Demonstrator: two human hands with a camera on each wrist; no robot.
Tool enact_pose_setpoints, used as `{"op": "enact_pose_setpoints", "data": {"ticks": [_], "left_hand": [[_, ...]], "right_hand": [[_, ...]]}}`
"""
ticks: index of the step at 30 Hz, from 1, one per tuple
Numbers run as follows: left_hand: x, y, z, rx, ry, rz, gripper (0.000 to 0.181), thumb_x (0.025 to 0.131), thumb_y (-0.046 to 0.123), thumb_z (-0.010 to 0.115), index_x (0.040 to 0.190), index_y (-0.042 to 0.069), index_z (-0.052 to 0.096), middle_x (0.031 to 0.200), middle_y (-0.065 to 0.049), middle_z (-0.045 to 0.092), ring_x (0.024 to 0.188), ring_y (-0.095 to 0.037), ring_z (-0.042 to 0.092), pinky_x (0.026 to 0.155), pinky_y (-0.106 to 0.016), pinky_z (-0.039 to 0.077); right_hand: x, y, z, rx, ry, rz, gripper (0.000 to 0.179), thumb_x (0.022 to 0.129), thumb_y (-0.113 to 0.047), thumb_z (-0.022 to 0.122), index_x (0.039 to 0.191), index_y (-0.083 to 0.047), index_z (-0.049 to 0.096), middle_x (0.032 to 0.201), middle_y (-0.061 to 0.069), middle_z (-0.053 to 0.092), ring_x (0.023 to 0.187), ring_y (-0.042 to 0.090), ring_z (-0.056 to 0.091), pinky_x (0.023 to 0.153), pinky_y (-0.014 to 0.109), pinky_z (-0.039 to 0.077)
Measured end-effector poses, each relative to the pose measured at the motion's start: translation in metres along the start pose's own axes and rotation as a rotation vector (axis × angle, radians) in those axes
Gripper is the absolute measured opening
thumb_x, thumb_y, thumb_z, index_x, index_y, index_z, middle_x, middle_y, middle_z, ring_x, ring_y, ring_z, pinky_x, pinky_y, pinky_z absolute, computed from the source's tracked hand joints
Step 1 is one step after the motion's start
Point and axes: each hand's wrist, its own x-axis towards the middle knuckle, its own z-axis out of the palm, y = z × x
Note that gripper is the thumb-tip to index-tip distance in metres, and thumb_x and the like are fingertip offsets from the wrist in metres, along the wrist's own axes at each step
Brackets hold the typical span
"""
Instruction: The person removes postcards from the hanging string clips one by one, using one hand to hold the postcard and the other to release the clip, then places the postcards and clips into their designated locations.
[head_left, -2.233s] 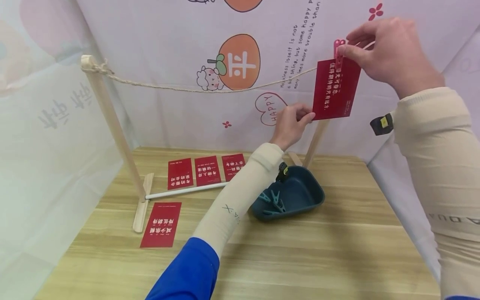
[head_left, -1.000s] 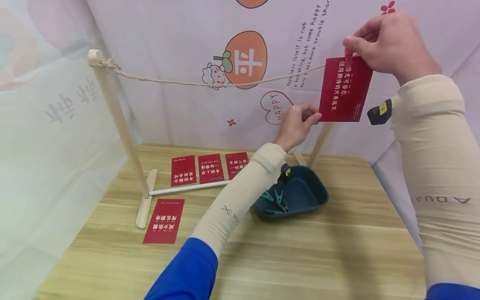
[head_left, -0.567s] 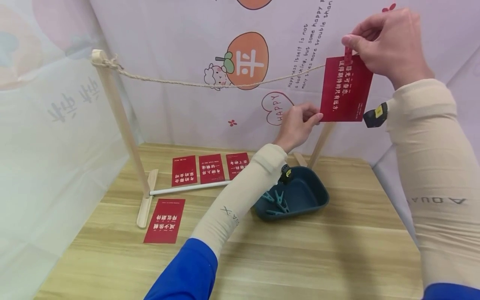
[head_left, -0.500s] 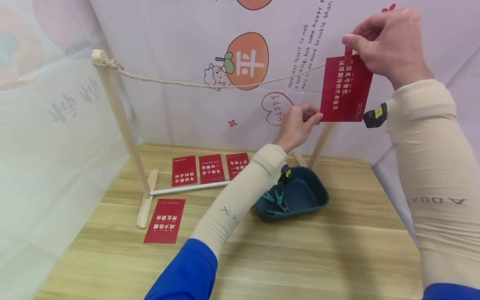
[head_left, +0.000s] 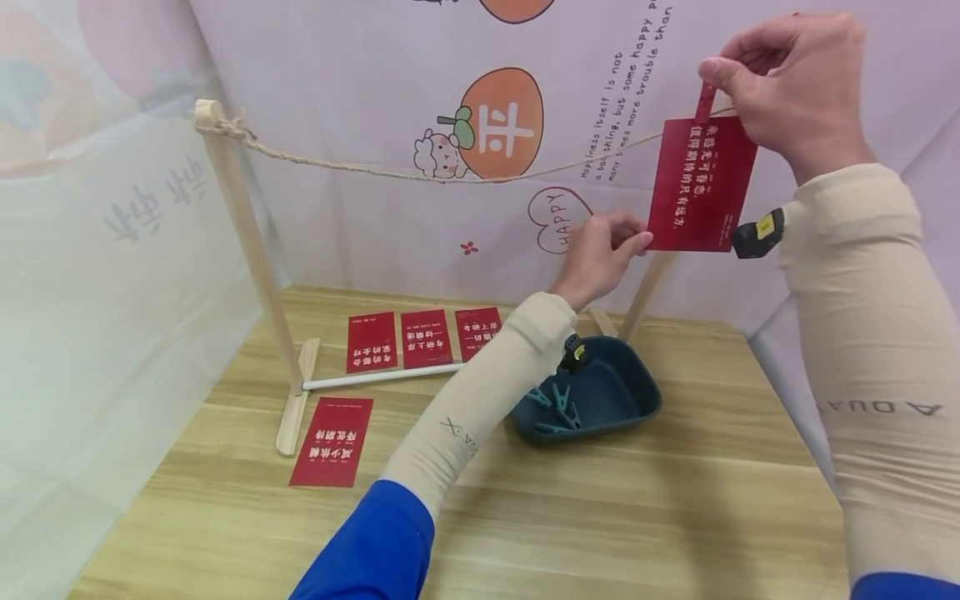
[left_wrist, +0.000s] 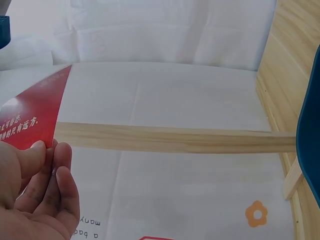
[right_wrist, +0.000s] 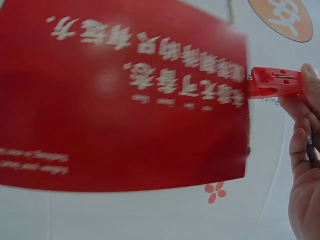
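A red card (head_left: 701, 187) with white writing hangs in front of the rope (head_left: 375, 171) near its right end. My left hand (head_left: 600, 254) pinches the card's lower left corner between thumb and forefinger; the left wrist view shows this hand (left_wrist: 42, 190) too. Above the card, my right hand (head_left: 810, 92) pinches the handle end of a red clothespin (head_left: 704, 102). In the right wrist view, the jaw end of the clothespin (right_wrist: 275, 82) meets the card's (right_wrist: 125, 115) top edge. Whether it also bites the rope, I cannot tell.
A wooden post (head_left: 247, 250) holds the rope's left end; another post (head_left: 648, 292) stands behind the card. Below my left forearm sits a dark blue tub (head_left: 622, 383) with several teal clothespins (head_left: 561, 400). More red cards (head_left: 330, 442) lie on the wooden table around a white rod (head_left: 382, 376).
The clothespin has shifted up, from overlapping the card's writing to its top edge, and now leans slightly. My right hand has moved a little right. The left hand keeps its pinch on the corner.
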Motion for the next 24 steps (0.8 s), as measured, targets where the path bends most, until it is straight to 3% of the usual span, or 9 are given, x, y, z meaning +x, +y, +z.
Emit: {"op": "enact_pose_setpoints", "data": {"ticks": [8, 16, 24], "left_hand": [[-0.003, -0.011, 0.001, 0.009, -0.029, 0.032, 0.019, 0.102, 0.019, 0.070, 0.118, 0.011, 0.074, 0.106, -0.001, 0.079, 0.086, -0.003, 0.067, 0.075, -0.009, 0.054], [-0.006, -0.021, 0.000, 0.008, -0.079, 0.043, 0.017, 0.104, 0.017, 0.068, 0.116, 0.007, 0.073, 0.104, -0.005, 0.076, 0.092, -0.015, 0.070, 0.075, -0.010, 0.053], [-0.007, -0.029, -0.004, -0.002, -0.080, 0.034, 0.016, 0.104, 0.017, 0.068, 0.117, 0.009, 0.073, 0.104, -0.005, 0.077, 0.094, -0.016, 0.071, 0.076, -0.011, 0.053]], "right_hand": [[-0.002, -0.008, -0.003, 0.043, -0.012, 0.005, 0.034, 0.096, -0.037, 0.076, 0.119, -0.012, 0.080, 0.080, -0.031, 0.060, 0.076, -0.006, 0.055, 0.074, 0.005, 0.046], [-0.005, -0.008, -0.005, 0.087, -0.030, -0.002, 0.022, 0.093, -0.032, 0.080, 0.107, -0.015, 0.083, 0.076, -0.031, 0.065, 0.071, -0.006, 0.058, 0.068, 0.005, 0.047], [-0.009, -0.001, -0.002, 0.015, -0.069, -0.013, 0.038, 0.093, -0.042, 0.080, 0.120, -0.015, 0.080, 0.082, -0.034, 0.062, 0.077, -0.008, 0.058, 0.074, 0.003, 0.047]]}}
